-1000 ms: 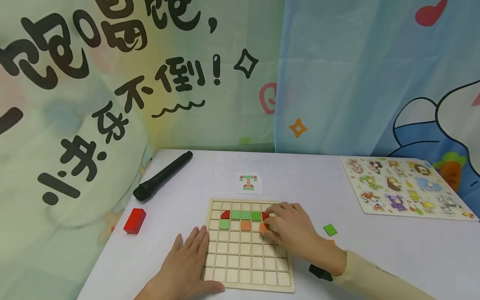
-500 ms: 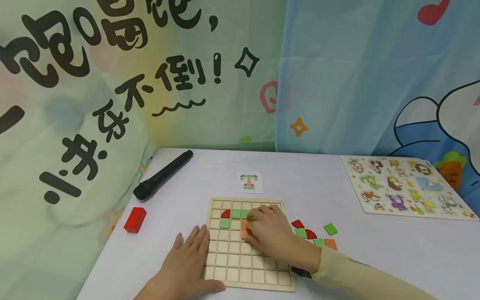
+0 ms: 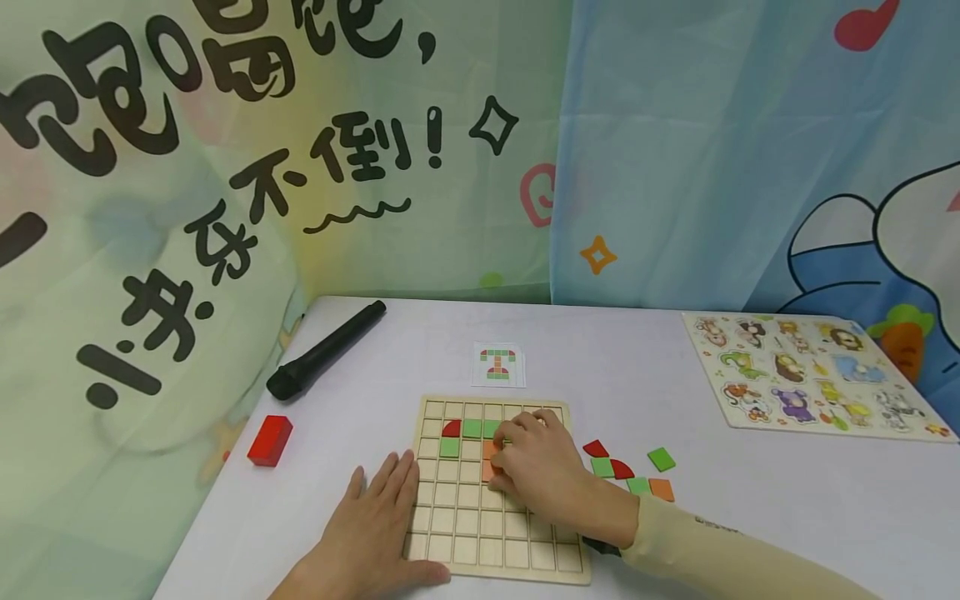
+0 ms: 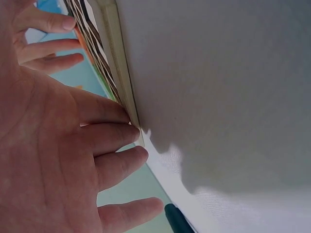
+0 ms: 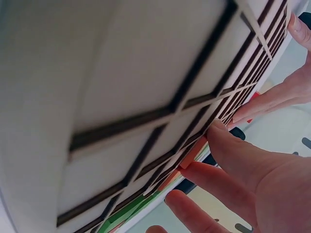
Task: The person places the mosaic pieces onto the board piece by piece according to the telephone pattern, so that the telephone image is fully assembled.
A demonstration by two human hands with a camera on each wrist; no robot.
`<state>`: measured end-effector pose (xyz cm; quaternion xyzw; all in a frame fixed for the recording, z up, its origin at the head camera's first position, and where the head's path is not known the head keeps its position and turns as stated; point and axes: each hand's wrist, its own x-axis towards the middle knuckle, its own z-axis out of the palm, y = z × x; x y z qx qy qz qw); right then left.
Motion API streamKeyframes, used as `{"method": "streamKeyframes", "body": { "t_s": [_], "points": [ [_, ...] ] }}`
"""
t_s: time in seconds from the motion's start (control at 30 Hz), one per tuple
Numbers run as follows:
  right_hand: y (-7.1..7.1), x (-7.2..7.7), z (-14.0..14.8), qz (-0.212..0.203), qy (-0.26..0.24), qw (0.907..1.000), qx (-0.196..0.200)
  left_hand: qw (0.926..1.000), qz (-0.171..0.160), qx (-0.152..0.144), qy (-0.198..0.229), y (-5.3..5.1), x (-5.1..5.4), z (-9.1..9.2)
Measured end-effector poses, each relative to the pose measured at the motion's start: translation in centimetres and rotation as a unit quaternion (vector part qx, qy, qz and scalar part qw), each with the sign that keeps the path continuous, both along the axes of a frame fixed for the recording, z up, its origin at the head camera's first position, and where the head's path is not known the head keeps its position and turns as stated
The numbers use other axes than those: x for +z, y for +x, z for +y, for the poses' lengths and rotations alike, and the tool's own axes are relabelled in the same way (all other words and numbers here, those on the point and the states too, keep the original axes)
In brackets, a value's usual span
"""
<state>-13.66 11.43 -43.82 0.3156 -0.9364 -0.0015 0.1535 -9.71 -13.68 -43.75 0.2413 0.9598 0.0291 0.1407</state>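
A wooden grid board (image 3: 465,550) lies on the table. My left hand (image 3: 367,525) rests flat at its left edge, fingers straight and thumb at the near corner. Above the board, my right hand (image 3: 551,479) pinches an orange square tile (image 5: 194,153) between thumb and index finger, at the cell below another orange tile (image 3: 488,448). In the upper rows sit a red quarter-round tile (image 3: 452,428), a green tile (image 3: 449,447) under it, and more green tiles (image 3: 472,428) to the right. My right hand hides the row's right end.
Loose red, green and orange tiles (image 3: 661,489) lie right of the board. Behind it is a small pattern card (image 3: 498,365). A red block (image 3: 270,441) and a black microphone (image 3: 326,352) are on the left, an animal puzzle board (image 3: 813,375) at the far right.
My right hand has moved left from the board's right side to the middle column, bringing the orange tile below the other orange one. The loose tiles came into view. My left hand stays put.
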Motion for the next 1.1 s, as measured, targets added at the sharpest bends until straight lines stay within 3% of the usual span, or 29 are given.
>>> {"method": "streamKeyframes", "body": {
  "t_s": [0.37,0.63,1.1],
  "points": [
    [0.0,0.3,0.2,-0.021,0.002,0.9997,-0.013,1.0,0.003,-0.004,0.005,0.1,0.1,-0.1],
    [0.1,1.7,1.5,-0.022,-0.023,0.9989,-0.034,1.0,-0.006,0.001,0.003,0.0,0.2,-0.1],
    [0.7,3.2,7.6,-0.047,-0.04,0.9897,-0.129,1.0,-0.002,-0.004,0.005,0.1,0.1,0.0]
  ]
}}
